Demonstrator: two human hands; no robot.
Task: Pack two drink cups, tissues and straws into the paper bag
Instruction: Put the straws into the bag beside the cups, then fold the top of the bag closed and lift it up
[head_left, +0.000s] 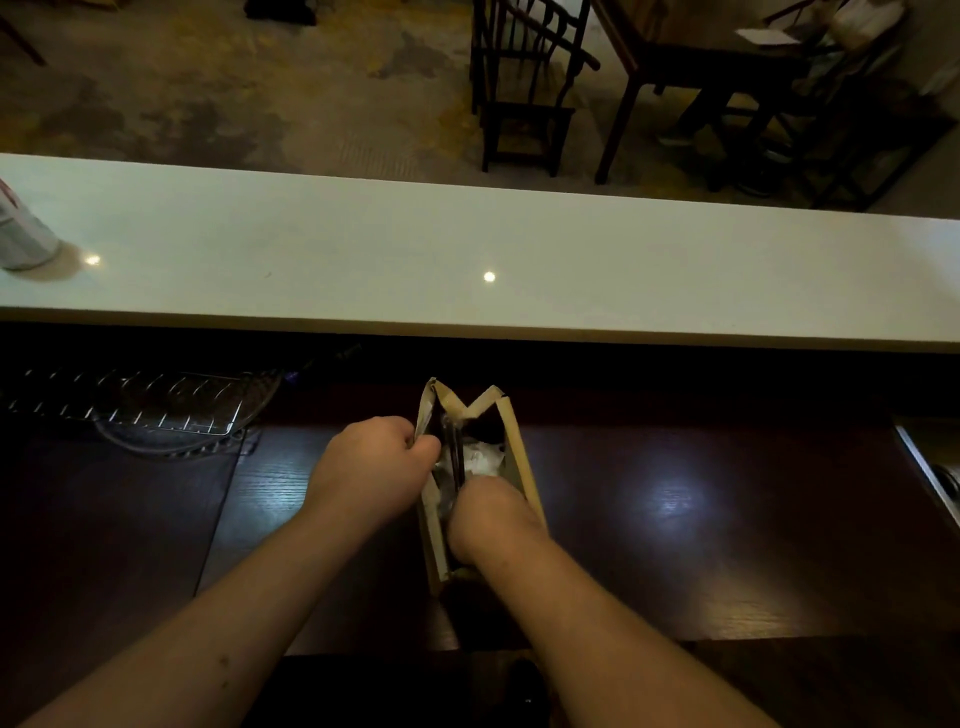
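A brown paper bag stands upright on the dark wooden worktop, its mouth open toward me. My left hand grips the bag's left rim with closed fingers. My right hand reaches down into the bag, and its fingers are hidden inside. White tissue shows inside the bag, beside a thin dark stick that may be a straw. The cups are hidden from view, so I cannot tell where they are.
A long white counter runs across behind the worktop. A pale cup or container stands at its far left. A wire rack lies on the worktop at left. Dark chairs and a table stand beyond.
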